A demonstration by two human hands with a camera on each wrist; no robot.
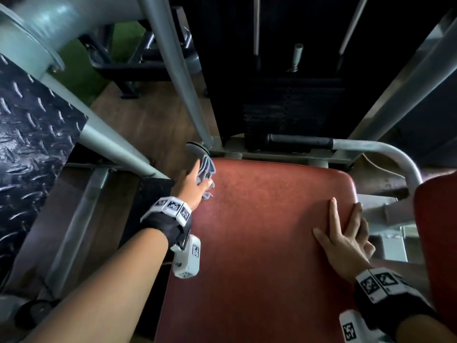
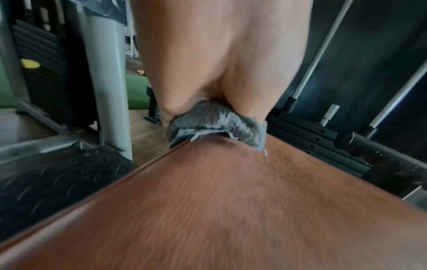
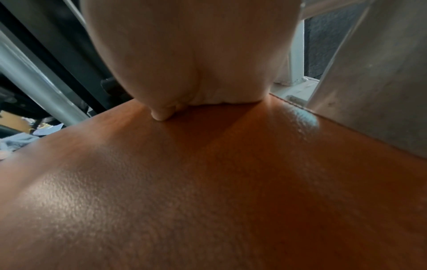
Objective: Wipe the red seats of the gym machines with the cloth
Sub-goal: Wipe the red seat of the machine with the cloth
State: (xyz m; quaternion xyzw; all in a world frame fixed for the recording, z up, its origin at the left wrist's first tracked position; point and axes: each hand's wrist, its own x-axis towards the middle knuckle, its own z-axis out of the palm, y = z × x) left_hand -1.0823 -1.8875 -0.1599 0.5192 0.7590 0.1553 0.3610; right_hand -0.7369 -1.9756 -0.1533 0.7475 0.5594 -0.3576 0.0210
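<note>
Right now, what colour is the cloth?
Grey; the cloth shows best in the left wrist view, held against the red seat.

My arms are bare from the elbow down, with no sleeves in sight. Around my left wrist [image 1: 170,209] runs a band of white square blocks, each printed with a black-and-white pattern like a code tag, and behind it sits a black fabric strap [image 1: 165,229] wrapped snugly round the forearm. Hanging off that strap is a white plastic camera box [image 1: 189,258] with rounded corners and another black code tag on its side. My right wrist [image 1: 378,283] wears the same kit: white tagged blocks, a black strap [image 1: 388,310] and a white box [image 1: 351,328] with a code tag. I wear no rings or gloves on my left hand [image 1: 195,184] or right hand [image 1: 346,241].
</note>
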